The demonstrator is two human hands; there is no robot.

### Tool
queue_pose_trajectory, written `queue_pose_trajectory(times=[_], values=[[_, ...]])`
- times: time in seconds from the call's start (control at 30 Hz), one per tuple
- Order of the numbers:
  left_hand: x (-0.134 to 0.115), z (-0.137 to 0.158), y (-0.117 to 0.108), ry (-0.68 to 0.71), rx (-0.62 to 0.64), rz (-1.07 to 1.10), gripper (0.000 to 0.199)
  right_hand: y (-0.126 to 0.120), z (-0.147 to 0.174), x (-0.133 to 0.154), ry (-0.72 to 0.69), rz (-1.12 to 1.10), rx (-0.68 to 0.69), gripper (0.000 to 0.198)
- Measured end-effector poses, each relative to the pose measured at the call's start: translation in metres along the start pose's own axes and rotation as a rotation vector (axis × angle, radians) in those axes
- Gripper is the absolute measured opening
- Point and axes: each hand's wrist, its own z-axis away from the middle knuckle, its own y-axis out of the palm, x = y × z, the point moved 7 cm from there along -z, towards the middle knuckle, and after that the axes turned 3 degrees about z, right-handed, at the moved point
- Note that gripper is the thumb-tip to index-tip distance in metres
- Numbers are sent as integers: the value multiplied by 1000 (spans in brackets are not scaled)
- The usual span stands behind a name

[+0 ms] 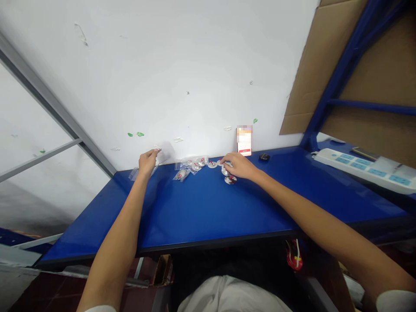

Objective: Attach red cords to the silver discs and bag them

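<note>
At the back left of the blue table, my left hand (148, 163) is closed in a pinch on a thin clear plastic bag (165, 151). My right hand (239, 166) reaches down over a small group of discs, its bent fingers on a round silver disc (226, 170). Just in front of that lies another shiny disc (230, 179) with dark and red marks. A flat disc with a red mark (212, 164) sits to the left of my right fingers. Between my hands are several bagged discs (196, 166), and one more bagged disc (181, 174) lies nearer me.
A lit phone (245, 141) leans upright on the white wall behind my right hand. To its right is a small black object (264, 157). A white power strip (367, 169) lies at the right of the blue table (208, 212), near a blue metal frame (336, 82).
</note>
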Motion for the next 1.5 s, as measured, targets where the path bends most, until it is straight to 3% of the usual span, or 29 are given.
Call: queue_pose_trajectory(times=[0.1, 0.2, 0.37, 0.47, 0.6, 0.7, 0.8, 0.93, 1.03, 1.1, 1.17, 1.33, 1.5], values=[[-13, 6, 2, -17, -24, 420, 52, -3, 0, 4, -11, -20, -19, 24], [-34, 18, 23, -24, 106, 572, 51, -7, 1, 13, -32, -49, -56, 25], [-60, 53, 81, -59, 453, 550, 47, -15, 4, 31, -90, -91, -121, 39], [-72, 80, 114, -53, 664, 488, 41, -18, 8, 47, -194, -45, -104, 72], [-93, 113, 140, 43, 841, 413, 38, -6, 14, 73, -394, 44, 57, 110], [-107, 127, 148, 98, 841, 386, 47, 3, 16, 80, -427, 48, 118, 111], [-113, 134, 152, 78, 844, 442, 50, 8, 15, 79, -392, 21, 127, 92], [-106, 133, 159, -44, 880, 641, 40, 6, 13, 75, -358, 14, 104, 62], [-95, 123, 160, -67, 842, 646, 35, 4, 11, 70, -317, -5, 102, 53], [-94, 114, 152, 34, 749, 588, 36, 2, 8, 64, -278, -17, 120, 46], [-104, 110, 137, 238, 647, 499, 40, 2, 6, 55, -216, -13, 153, 38], [-147, 133, 106, 758, 497, 250, 47, 0, 3, 35, -33, -90, 194, 30], [-164, 144, 100, 937, 292, 93, 22, -3, 3, 38, 13, -198, 185, 32]])
